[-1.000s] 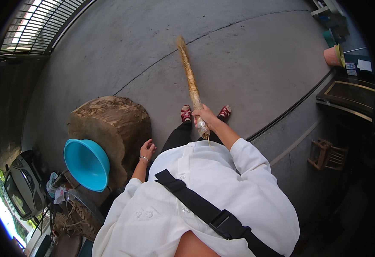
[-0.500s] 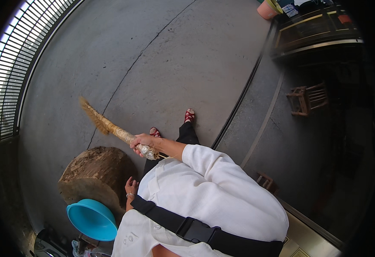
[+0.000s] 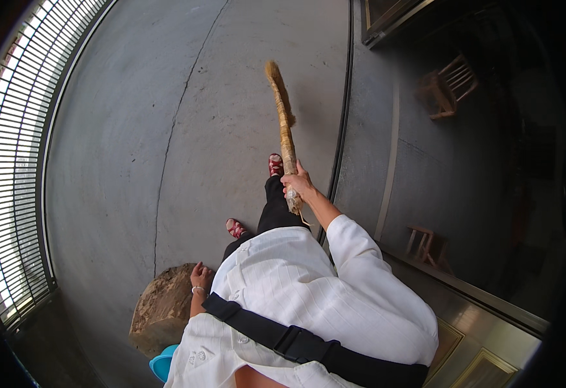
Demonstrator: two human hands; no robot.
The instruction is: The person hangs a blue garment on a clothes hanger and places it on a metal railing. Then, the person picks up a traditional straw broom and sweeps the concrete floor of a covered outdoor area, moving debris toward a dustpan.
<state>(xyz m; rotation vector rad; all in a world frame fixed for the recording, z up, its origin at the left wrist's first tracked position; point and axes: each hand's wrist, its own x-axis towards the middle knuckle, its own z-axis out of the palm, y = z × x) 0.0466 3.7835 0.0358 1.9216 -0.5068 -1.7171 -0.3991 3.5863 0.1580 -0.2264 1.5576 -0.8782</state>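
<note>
Stands on grey floor point(image 3: 115, 161), w/ barred gate point(image 3: 13, 181) at far L. Has tree stump point(image 3: 161, 307) at lower L, wooden chair point(image 3: 448, 90) at upper R. Holds broom point(image 3: 287, 139) approx. in centre of view, bristle end pointing ahead. Shows also part of blue basin point(image 3: 161, 366) just beside stump. Has R hand point(image 3: 298, 183) clamped on broom, near its lower end; has L hand point(image 3: 200, 277) near stump, w/ fingers loose, slightly apart.

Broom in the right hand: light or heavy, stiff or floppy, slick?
Probably light: the right hand alone holds the broom near one end. Likely fairly stiff, since it juts out with only slight bend, though the fringed far end may flex. The shiny wrapping near the grip could be slick.
</note>
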